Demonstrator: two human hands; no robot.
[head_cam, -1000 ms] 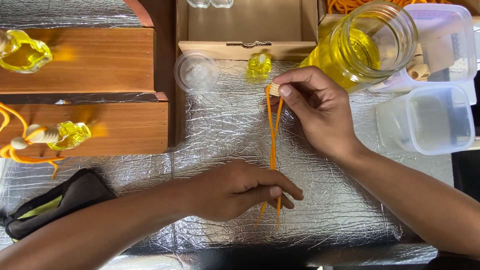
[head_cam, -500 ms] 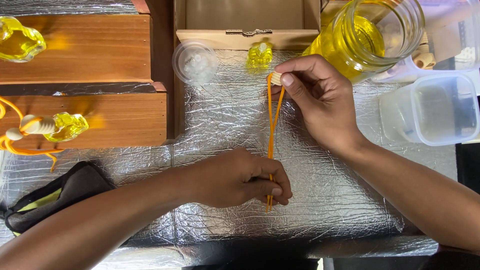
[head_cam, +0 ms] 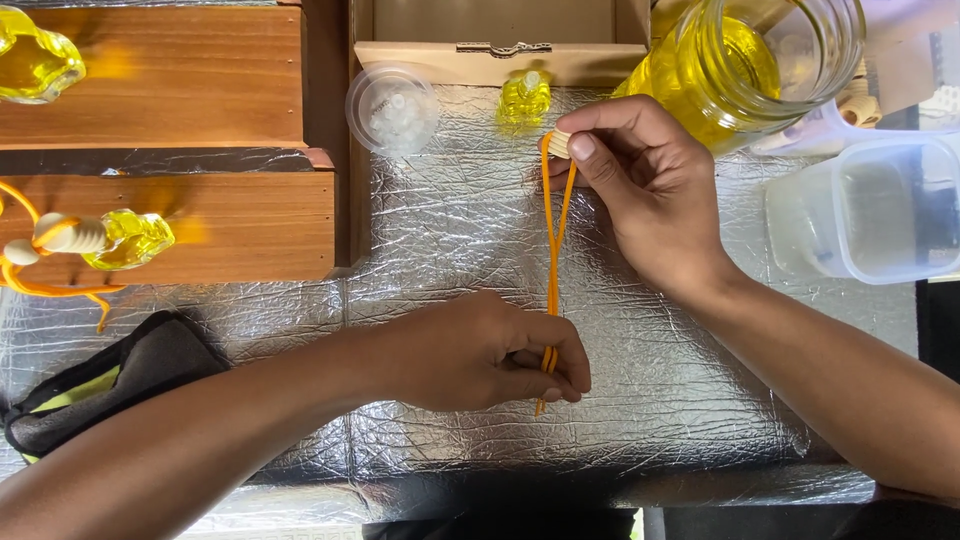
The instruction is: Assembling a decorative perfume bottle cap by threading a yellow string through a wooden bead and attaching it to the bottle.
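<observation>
a thin orange cord [head_cam: 553, 250], doubled into a long narrow loop, is stretched over a surface [head_cam: 450, 230] covered in crinkled silver foil. its upper end is pinched between thumb and fingertips of the right hand [head_cam: 640, 190], together with a small ribbed cream bead [head_cam: 558, 143]. its lower end is clamped in the closed fingers of the left hand [head_cam: 490, 352], with a short tail showing below the fist.

compared with half a second earlier, the cord is held in much the same way, the two strands being drawn a little straighter and closer together; the left hand has stayed closed on the lower end, and the right hand remains pinched on the bead.

a large clear glass jar [head_cam: 760, 60] is seen just beyond the right hand, partly filled with yellow liquid. a small faceted bottle [head_cam: 524, 98] of the same yellow liquid stands near the top of the cord, against a pale wooden box [head_cam: 500, 45]. beside it a round clear plastic cup [head_cam: 392, 108] holds small whitish beads. a rectangular translucent plastic tub [head_cam: 860, 210] lies at the right; its contents cannot be made out. on two smooth wooden blocks [head_cam: 180, 220] at the left, two more yellow bottles are laid, one [head_cam: 128, 238] fitted with orange cord and a cream bead. a soft dark pouch [head_cam: 110, 380] with a yellow-green edge lies beneath.
</observation>
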